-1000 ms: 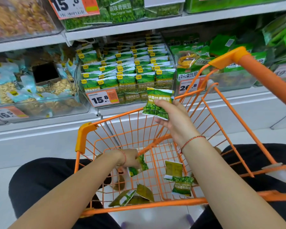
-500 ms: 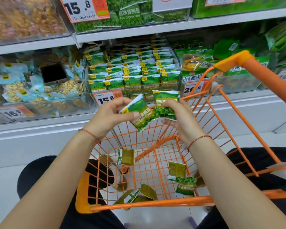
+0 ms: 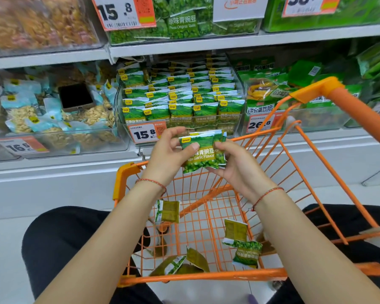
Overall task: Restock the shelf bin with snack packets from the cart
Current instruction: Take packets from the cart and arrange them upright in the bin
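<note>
Both hands pinch a small stack of glossy green pea packets [image 3: 201, 153] above an orange wire cart [image 3: 208, 275]: the left hand [image 3: 166, 160] with thumb on the front packet, the right hand [image 3: 237, 170] curled around the stack's right edge. Behind them, a clear plastic shelf bin [image 3: 237, 121] holds neat rows of matching packets. Loose packets [image 3: 246, 252] lie on the cart's mesh floor.

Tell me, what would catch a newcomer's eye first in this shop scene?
Probably the small stack of green garlic pea packets held between the left hand and right hand, just above the orange cart. Behind them, on the middle shelf, a clear shelf bin is packed with rows of matching packets, and a few loose packets lie on the cart's floor.
</note>
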